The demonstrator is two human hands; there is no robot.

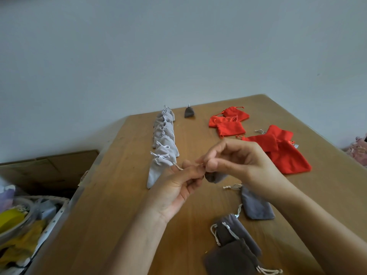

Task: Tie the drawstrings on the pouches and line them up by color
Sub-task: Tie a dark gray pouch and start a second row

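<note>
The dark pouch (215, 177) hangs just over the desk (119, 195), between the two hands and beside the near end of the grey row (164, 139). The left hand (178, 187) has its fingers curled and pinched on a pale cord (177, 167), whose end pokes out above them. The right hand (244, 161) presses thumb and fingers together at the pouch's neck (on cord or on cloth is hard to tell, as the thumb covers the spot).

The likeliest slip is the cord itself. It is thin and looks smooth, so it may slide out of a pinch before the knot is drawn tight, leaving a slack bow. A hard pull on one end alone could drag the cord through its channel. The pouch is held only at its neck, so a lost grip would drop it among the untied ones (256, 205) below. The right forearm also passes over these and could sweep them.

The pouches look soft, matte and velvety. They are flat rectangles when untied, and gathered teardrops with small bows once tied. The red pouches (228, 122) lie flat and overlapping, with red cords. The desk is smooth, grained wood.
</note>
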